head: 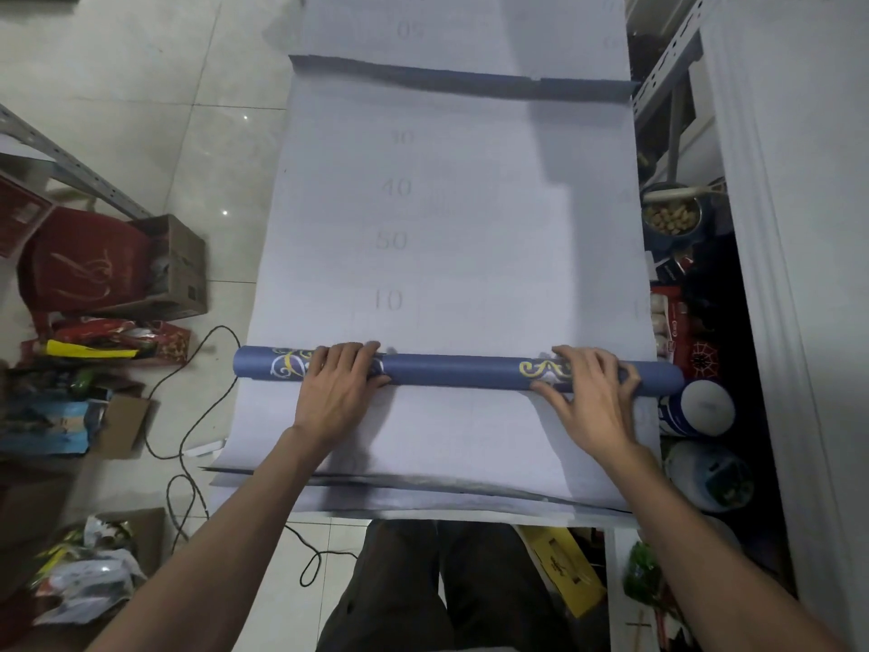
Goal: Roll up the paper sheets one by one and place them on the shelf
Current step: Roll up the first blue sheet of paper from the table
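**A:** Head view: on our stack of paper sheets (470,503), the top sheet (451,204) lies flat, stretching away from us. Its near part is wound into a blue roll (451,369) whose long axis runs left to right.

**B:** How will it handle?

**A:** Light and springy, we judge, and easily creased. It would uncoil if we let go, so we hold it near both ends.

**B:** Our hands?

**A:** Left hand (336,388) and right hand (588,397) hold the roll, well apart, with fingers (348,357) curved over its top.
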`<move>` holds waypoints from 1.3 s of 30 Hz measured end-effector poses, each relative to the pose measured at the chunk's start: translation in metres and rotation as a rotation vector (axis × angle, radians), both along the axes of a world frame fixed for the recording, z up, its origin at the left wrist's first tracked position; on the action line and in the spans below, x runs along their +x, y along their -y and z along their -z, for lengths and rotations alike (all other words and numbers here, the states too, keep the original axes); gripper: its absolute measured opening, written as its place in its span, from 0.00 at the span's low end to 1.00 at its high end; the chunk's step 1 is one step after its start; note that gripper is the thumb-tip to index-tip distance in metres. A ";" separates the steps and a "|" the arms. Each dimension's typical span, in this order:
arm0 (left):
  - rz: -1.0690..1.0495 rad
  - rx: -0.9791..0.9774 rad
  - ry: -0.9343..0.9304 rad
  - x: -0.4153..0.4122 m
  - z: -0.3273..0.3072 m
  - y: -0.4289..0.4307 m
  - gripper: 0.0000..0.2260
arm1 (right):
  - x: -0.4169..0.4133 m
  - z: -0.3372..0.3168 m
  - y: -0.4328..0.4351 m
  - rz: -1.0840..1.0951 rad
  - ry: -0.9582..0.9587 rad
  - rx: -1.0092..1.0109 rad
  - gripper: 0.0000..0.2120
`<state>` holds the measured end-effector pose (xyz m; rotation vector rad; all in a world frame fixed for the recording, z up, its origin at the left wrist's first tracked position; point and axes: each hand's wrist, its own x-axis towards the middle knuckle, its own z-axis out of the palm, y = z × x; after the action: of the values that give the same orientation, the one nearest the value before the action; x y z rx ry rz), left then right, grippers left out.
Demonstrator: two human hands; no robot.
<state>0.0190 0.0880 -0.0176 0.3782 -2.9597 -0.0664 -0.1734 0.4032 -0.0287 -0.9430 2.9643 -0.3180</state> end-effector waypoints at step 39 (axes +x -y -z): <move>0.093 -0.058 0.076 -0.004 -0.012 0.010 0.22 | 0.001 -0.014 0.005 0.017 0.075 0.073 0.29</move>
<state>0.0151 0.0776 -0.0057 0.2407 -3.0453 0.0231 -0.1726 0.3984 -0.0143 -0.8794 2.8960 -0.2378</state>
